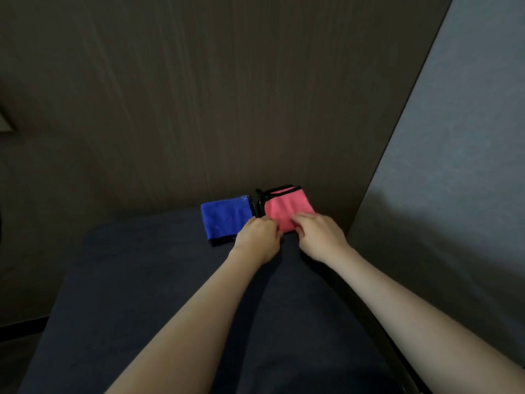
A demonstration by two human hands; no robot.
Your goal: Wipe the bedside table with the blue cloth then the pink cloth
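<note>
dark wood-grain wall [199, 95], grey panel [460, 166]

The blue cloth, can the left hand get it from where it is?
Probably yes. The blue cloth lies flat on the dark table right beside the left hand, with nothing between them, though both hands are busy on the pink cloth.

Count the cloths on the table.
2. The blue cloth lies folded at the table's far edge; the pink cloth sits right of it, under both hands. None seems hidden.
</note>
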